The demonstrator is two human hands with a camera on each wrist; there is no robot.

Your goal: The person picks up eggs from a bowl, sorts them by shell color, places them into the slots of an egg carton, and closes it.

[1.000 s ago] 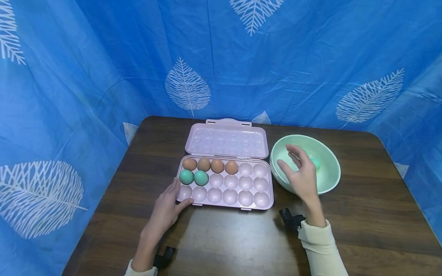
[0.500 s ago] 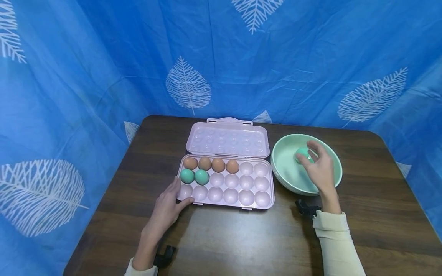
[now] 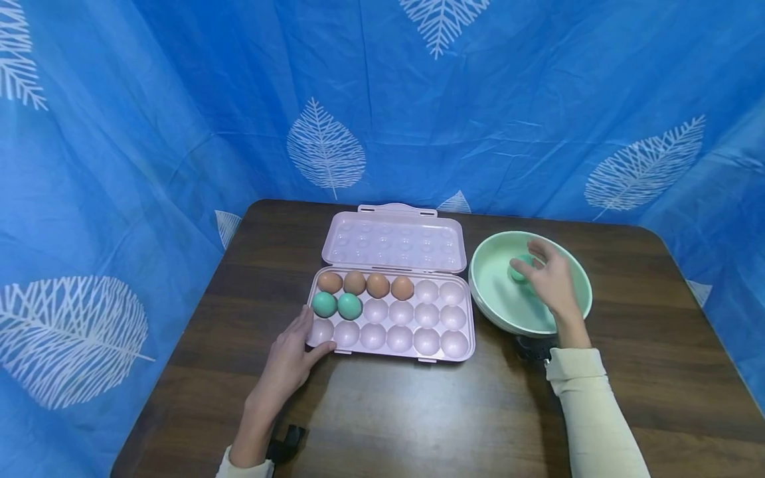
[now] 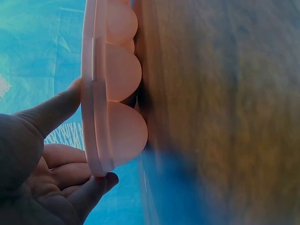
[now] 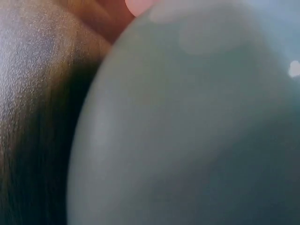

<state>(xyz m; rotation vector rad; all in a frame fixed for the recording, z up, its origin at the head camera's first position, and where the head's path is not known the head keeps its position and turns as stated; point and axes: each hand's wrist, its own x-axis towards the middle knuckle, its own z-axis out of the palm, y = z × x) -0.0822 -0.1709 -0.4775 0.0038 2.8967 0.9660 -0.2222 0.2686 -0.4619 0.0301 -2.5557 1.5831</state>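
Note:
An open pale pink egg carton (image 3: 412, 359) lies on the table, its lid (image 3: 394, 240) folded back. Brown eggs (image 3: 378, 285) sit in its back row, and two green eggs (image 3: 349, 307) in the middle row. My left hand (image 3: 285, 355) grips its front left corner, thumb along the front; the left wrist view shows thumb and fingers at the carton rim (image 4: 89, 93). My right hand (image 3: 551, 279) reaches into a light green bowl (image 3: 496, 302), thumb and fingers around a green egg (image 3: 517, 274). The right wrist view shows mostly the blurred bowl (image 5: 140, 117), not the fingertips.
The dark wooden table (image 3: 370, 418) extends in front of the carton and to both sides. Behind it hangs a blue curtain (image 3: 394, 133) with white leaf prints. The bowl stands close to the carton's right end.
My right hand has moved rightward over the bowl and then lower, its thumb and fingers coming around the green egg. The egg has shifted slightly left. My left hand stays on the carton corner.

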